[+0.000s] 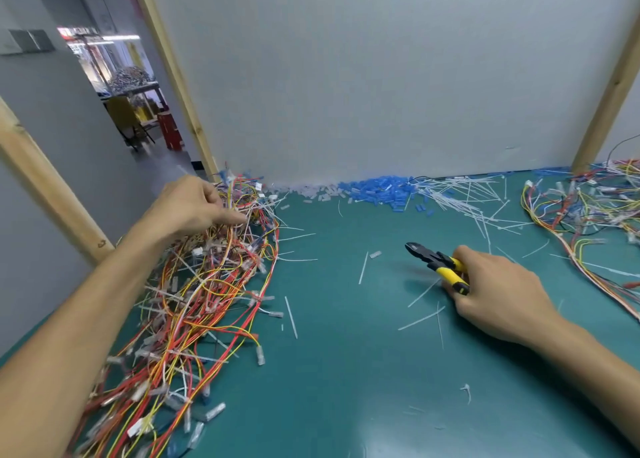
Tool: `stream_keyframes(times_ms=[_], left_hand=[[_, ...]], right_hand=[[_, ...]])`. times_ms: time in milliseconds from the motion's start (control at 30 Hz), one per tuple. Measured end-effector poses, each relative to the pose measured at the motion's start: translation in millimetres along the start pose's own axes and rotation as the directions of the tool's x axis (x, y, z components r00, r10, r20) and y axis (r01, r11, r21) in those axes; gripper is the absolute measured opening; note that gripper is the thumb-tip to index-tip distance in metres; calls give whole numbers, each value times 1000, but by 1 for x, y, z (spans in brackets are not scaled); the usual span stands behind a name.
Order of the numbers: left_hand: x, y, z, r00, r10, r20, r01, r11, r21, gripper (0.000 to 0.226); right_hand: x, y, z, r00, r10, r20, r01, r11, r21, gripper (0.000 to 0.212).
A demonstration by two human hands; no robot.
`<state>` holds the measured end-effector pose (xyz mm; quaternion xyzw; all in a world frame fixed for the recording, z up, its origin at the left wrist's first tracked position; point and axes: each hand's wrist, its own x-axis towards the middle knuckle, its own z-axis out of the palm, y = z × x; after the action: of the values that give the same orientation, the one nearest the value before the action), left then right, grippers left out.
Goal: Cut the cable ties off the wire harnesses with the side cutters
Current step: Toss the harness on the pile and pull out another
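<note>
Item: side cutters (437, 263), yellow-and-black handles; being gripped by the right hand (498, 291), fingers curled round the handles, low over the green counter (346, 371); long axis being held slantwise, nose being pointed up and to the left, away from the hand.

Item: wire harnesses (207, 284), tangled heap of red, yellow and white; being kept left of the side cutters, well apart from the nose; left hand (194, 205) being laid on the heap's far end, fingers among the wires; whether a wire is being pinched cannot be told. The left hand is being judged the nearer; the cutters are being left a leftward carry, roughly along their own axis.

Item: cut ties (420, 319); being left scattered around the side cutters.
</note>
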<state>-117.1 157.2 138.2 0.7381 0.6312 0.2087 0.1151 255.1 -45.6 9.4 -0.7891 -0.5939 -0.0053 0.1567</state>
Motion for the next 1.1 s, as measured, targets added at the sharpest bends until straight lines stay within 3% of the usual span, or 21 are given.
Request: stream_keyframes(times_ms=[67,167,267,333,367,400,433,467,500,567,600,633,667,700,733,800,833,867,967,1033,1100], left_hand=[[4,1,-8,998,54,10,-54,999,-6,50],[12,3,-11,951,115,288,-116,993,-12,41],[17,8,-19,863,33,504,-104,988,113,30],[25,12,-39,914,69,399,-142,977,156,23],[29,14,-51,964,139,226,-182,967,181,19],[30,16,-59,965,259,-25,-246,940,236,15],[26,17,-60,891,383,-245,-298,899,321,9],[19,22,-53,831,458,-315,-318,856,407,3],[11,27,-38,853,476,-216,-327,808,491,11],[-4,26,3,922,338,189,-378,683,625,9],[-8,25,13,930,296,216,-363,661,657,7],[-3,22,12,935,350,59,-302,696,652,6],[5,20,4,881,421,-215,-250,801,545,8],[17,14,-5,781,427,-455,-240,879,413,10],[24,11,-12,765,372,-526,-205,915,348,8],[29,13,-14,956,236,-172,-143,891,430,6],[27,10,-8,990,142,5,-123,843,524,11],[26,7,-4,994,84,66,-107,796,595,13],[13,3,0,974,202,-101,-99,784,613,19],[-7,3,11,901,367,-230,-135,741,657,30],[-33,-1,31,786,568,-245,-226,633,741,34]], right_hand=[[0,0,0,1000,6,1,-6,1000,-2,26],[-1,0,-1,1000,7,5,-7,1000,-5,24],[-1,0,-4,1000,10,12,-10,1000,-6,23],[-1,0,-3,1000,7,13,-6,1000,-3,24],[-1,1,-3,1000,5,15,-5,1000,-2,24],[0,1,-2,1000,4,15,-4,1000,2,24],[0,1,-2,1000,2,14,-2,1000,3,25],[0,0,-1,1000,1,14,-1,1000,0,25],[-1,0,-1,1000,0,15,0,1000,-4,26],[0,1,-3,1000,0,15,0,1000,2,29],[0,1,-3,1000,-1,17,0,1000,2,29],[1,1,-3,1000,-3,21,3,1000,-5,29],[1,2,-2,1000,-4,23,4,1000,-15,29],[0,2,-1,1000,-2,22,3,1000,-22,29],[0,2,-1,1000,0,23,1,1000,-24,28],[0,2,-1,999,-5,38,6,1000,-23,27],[1,2,-2,999,-4,41,5,1000,-18,27],[1,2,-3,999,-4,34,4,1000,-14,28],[1,3,0,1000,-4,12,4,1000,-20,30],[1,5,1,1000,-9,14,9,1000,-19,31],[2,5,1,1000,-13,3,13,1000,-9,31]])
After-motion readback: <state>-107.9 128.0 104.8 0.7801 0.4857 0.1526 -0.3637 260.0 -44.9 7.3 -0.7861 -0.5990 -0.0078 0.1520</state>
